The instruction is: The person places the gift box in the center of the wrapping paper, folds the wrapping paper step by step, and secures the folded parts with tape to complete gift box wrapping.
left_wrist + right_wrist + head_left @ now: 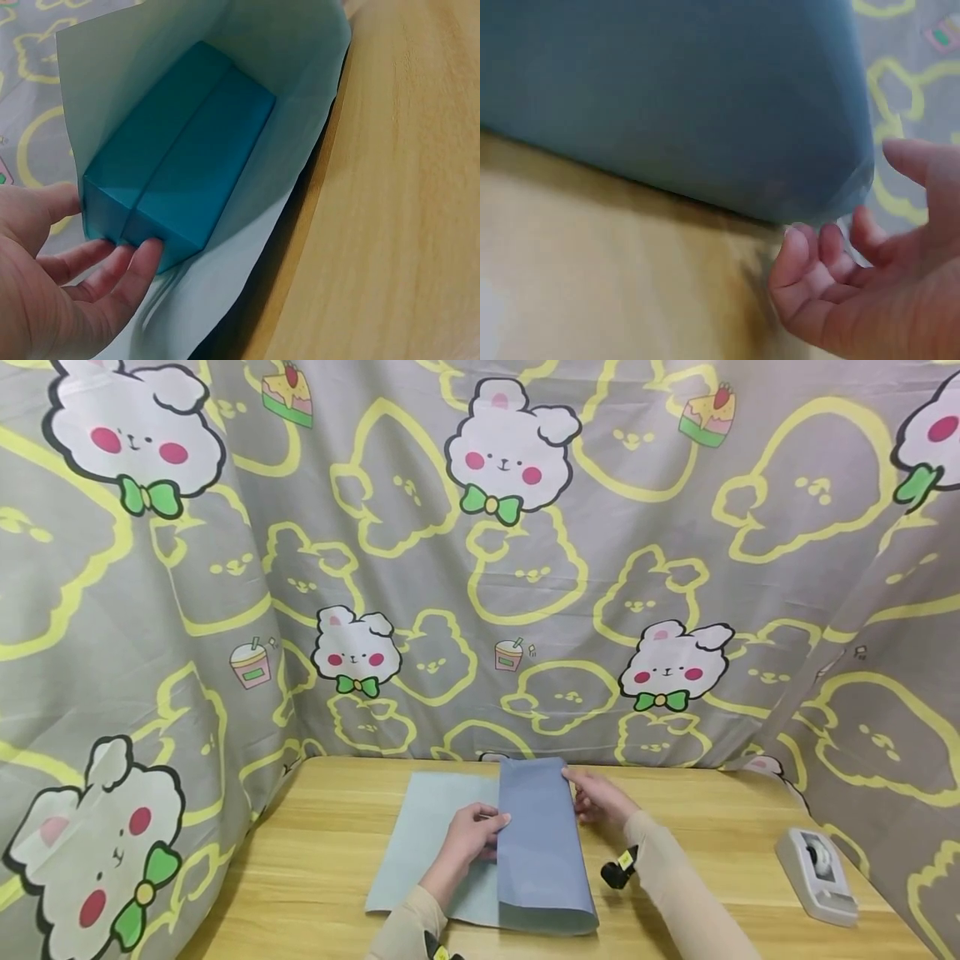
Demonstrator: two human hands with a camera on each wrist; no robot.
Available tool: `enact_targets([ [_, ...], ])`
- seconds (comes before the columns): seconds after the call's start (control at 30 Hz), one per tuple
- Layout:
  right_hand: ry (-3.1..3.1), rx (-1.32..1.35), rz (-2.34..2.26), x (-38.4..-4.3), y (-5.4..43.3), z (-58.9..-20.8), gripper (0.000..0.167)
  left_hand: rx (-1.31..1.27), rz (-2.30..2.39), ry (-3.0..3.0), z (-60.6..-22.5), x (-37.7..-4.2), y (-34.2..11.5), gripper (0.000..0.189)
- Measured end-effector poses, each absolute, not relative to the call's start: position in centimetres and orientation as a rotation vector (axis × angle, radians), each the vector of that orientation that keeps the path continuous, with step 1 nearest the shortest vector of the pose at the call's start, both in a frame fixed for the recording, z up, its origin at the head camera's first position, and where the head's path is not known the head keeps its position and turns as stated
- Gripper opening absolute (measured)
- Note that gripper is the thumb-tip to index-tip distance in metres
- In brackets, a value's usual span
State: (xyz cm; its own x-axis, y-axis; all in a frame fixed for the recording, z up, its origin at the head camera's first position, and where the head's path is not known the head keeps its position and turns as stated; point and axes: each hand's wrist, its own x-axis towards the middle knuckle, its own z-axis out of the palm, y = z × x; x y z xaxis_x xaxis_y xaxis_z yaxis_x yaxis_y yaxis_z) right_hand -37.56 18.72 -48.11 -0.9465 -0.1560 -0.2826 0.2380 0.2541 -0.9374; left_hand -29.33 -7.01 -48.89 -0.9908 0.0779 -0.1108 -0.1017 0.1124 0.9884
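A large sheet of paper, pale green inside [435, 827] and blue-grey outside [542, 852], is folded over from the right. Within the fold, in the left wrist view, lies a teal box [187, 150]; the head view hides it. My left hand [474, 837] grips at the flap's left edge, with the thumb against the paper and the fingertips on the box's end [150, 225]. At the far right corner of the fold, my right hand [600, 797] holds the paper [727, 97] between thumb and curled fingers. The corner there looks creased.
A white tape dispenser [817, 875] with a roll stands at the right of the wooden table [300, 860]. Patterned grey curtains [420, 577] hang behind the table and along both sides.
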Motion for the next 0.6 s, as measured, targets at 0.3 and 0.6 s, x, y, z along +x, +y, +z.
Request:
enact_targets([
  [0.3, 2.334, -0.093, -1.626, -37.0, 17.9, -48.0, 0.038, -0.022, 1.999, 2.25, -48.6, -29.3, -7.2, 0.038],
  [0.6, 2.519, -0.043, -1.572, -39.2, 17.4, -47.6, 0.033, -0.006, 2.003, 2.24, -48.7, -29.3, -7.0, 0.039],
])
